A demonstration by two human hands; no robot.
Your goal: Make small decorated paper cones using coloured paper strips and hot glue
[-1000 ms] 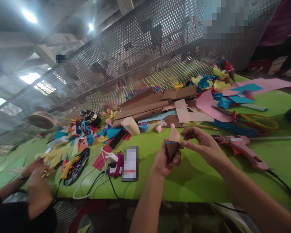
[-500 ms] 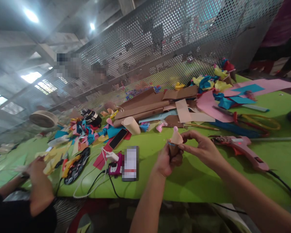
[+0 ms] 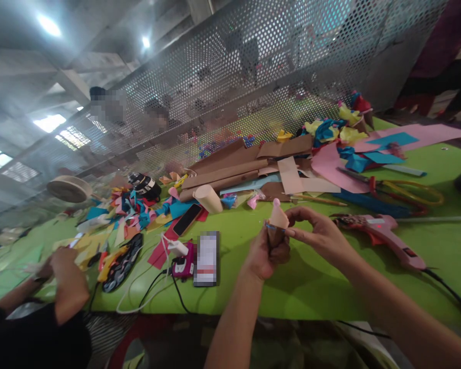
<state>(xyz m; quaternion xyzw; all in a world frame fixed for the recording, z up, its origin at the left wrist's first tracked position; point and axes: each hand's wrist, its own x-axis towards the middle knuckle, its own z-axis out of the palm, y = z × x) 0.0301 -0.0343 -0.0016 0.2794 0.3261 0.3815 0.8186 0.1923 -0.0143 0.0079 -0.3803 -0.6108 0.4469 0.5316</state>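
A small paper cone figure [image 3: 278, 218] stands upright over the table, with a peach pointed top, a pink ball at its tip, a blue strip round the middle and a brown lower part. My left hand [image 3: 264, 256] wraps round the brown part from below. From the right, the thumb and forefinger of my right hand [image 3: 318, 230] pinch the edge of the peach paper; the fingertips partly hide that edge. To the right of my right hand lies a pink glue gun [image 3: 395, 238] on the green table [image 3: 307, 292].
Scissors [image 3: 407, 193], a pencil [image 3: 318, 200] and cardboard strips [image 3: 226, 171] lie behind my hands. Left are a paper roll [image 3: 208, 199], two phones, a purple power adapter [image 3: 183, 264] with cables, and paper scraps. A co-worker's hands [image 3: 57, 259] work at far left. A perforated metal screen [image 3: 230, 77] stands behind.
The paper cone figure has tipped slightly left and its peach top shows a little more. My hands have barely shifted. The co-worker's arm at the left has moved slightly right.
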